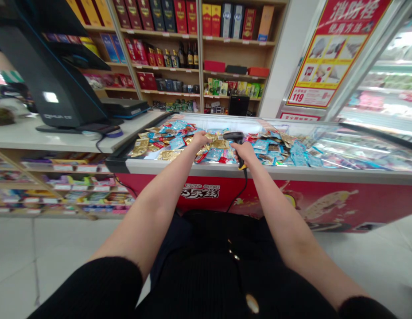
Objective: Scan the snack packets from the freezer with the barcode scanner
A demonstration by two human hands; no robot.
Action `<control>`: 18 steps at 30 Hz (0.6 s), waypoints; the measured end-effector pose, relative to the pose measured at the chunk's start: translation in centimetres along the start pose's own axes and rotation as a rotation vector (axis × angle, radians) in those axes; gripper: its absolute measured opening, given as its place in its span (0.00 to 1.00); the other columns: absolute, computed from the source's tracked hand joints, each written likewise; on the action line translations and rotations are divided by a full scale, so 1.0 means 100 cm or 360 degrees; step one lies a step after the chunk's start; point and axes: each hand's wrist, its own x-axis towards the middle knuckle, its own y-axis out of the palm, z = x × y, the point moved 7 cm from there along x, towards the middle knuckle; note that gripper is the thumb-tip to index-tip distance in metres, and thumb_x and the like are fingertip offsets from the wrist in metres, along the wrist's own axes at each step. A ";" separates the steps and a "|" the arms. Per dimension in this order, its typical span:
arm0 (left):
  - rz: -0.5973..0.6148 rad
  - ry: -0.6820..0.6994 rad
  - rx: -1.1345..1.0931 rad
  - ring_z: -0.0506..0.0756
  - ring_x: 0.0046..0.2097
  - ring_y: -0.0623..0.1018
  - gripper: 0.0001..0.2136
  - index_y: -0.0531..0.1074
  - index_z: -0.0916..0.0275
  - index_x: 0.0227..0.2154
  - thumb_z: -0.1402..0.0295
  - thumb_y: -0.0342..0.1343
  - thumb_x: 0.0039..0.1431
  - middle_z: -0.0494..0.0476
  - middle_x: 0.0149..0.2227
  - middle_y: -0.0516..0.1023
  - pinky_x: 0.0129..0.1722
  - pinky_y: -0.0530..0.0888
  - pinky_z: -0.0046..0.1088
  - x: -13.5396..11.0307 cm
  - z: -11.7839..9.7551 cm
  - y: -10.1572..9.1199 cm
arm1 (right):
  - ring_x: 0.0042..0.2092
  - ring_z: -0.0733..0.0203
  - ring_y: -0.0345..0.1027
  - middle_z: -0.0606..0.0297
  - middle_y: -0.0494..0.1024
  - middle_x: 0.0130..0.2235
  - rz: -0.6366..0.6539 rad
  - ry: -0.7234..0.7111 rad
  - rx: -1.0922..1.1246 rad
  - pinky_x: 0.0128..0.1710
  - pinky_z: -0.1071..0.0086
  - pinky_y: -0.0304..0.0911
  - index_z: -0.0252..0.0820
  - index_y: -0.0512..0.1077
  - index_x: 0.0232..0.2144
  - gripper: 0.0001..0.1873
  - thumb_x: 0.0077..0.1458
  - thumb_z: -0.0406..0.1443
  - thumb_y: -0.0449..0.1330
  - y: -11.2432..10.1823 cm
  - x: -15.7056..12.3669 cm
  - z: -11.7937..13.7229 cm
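- Closest to my camera is a black top with shiny buttons; it fills the bottom of my view and both its sleeves get cut off down there. It also blocks part of the red-fronted chest case behind it.
- The scanner's dark cable drops down the case front, then I lose it behind the black top.
- Right hand is wrapped around the handheld scanner, just over the near edge of the case. The hand covers a good bit of the handle.
- Left hand is just beside it, thumb and fingers pinching the edge of a gold packet as far as I can tell. The packet is right by the scanner's head, over the pile. Its print is too small and soft for me to read.
- Loose packets, blue, gold and red, heap up around both hands, overlapping so much I can't count them.
- Off to the left, a dark checkout machine stands on a pale counter, top cut off by the frame.
- Way back: shelves of boxes and bottles, the lower part hidden behind the case.
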 end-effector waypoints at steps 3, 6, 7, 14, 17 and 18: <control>-0.0010 0.0020 0.0049 0.49 0.26 0.68 0.13 0.74 0.62 0.30 0.79 0.71 0.42 0.45 0.22 0.68 0.28 0.63 0.23 0.000 -0.001 0.002 | 0.16 0.66 0.58 0.68 0.67 0.16 0.0005 -0.0009 0.0000 0.16 0.73 0.58 0.42 0.65 0.20 0.19 0.63 0.33 0.61 -0.002 -0.002 0.002; -0.0024 0.0034 0.0058 0.48 0.25 0.65 0.13 0.73 0.62 0.29 0.80 0.70 0.43 0.44 0.21 0.66 0.26 0.62 0.23 -0.001 -0.002 0.003 | 0.16 0.66 0.58 0.68 0.67 0.17 0.0009 -0.0010 0.0014 0.16 0.73 0.58 0.42 0.65 0.20 0.19 0.63 0.33 0.61 -0.003 -0.004 0.003; -0.0027 0.0040 0.0055 0.48 0.25 0.66 0.13 0.72 0.62 0.29 0.80 0.70 0.43 0.44 0.21 0.66 0.26 0.62 0.22 -0.001 -0.002 0.003 | 0.16 0.66 0.58 0.68 0.67 0.17 0.0007 -0.0008 0.0020 0.16 0.73 0.58 0.42 0.65 0.20 0.19 0.63 0.32 0.62 -0.003 -0.004 0.003; -0.0066 0.0058 0.0073 0.50 0.28 0.71 0.15 0.77 0.64 0.34 0.77 0.72 0.42 0.45 0.23 0.69 0.30 0.69 0.24 0.003 -0.001 0.005 | 0.17 0.65 0.59 0.67 0.67 0.17 -0.0012 0.0015 0.0017 0.17 0.72 0.59 0.41 0.67 0.22 0.16 0.63 0.33 0.62 -0.006 -0.004 -0.001; -0.0085 0.0052 0.0066 0.51 0.30 0.73 0.17 0.78 0.65 0.37 0.76 0.73 0.41 0.46 0.24 0.70 0.32 0.71 0.25 0.007 0.001 0.007 | 0.18 0.66 0.59 0.68 0.66 0.18 -0.0009 0.0036 0.0030 0.18 0.72 0.59 0.41 0.67 0.23 0.15 0.63 0.33 0.61 -0.008 -0.005 -0.002; -0.0079 0.0048 0.0057 0.52 0.30 0.74 0.19 0.78 0.65 0.38 0.75 0.73 0.40 0.46 0.25 0.71 0.32 0.71 0.25 0.008 0.002 0.008 | 0.18 0.66 0.59 0.69 0.66 0.18 -0.0009 0.0037 0.0033 0.18 0.72 0.59 0.41 0.67 0.24 0.15 0.63 0.33 0.61 -0.009 -0.006 -0.002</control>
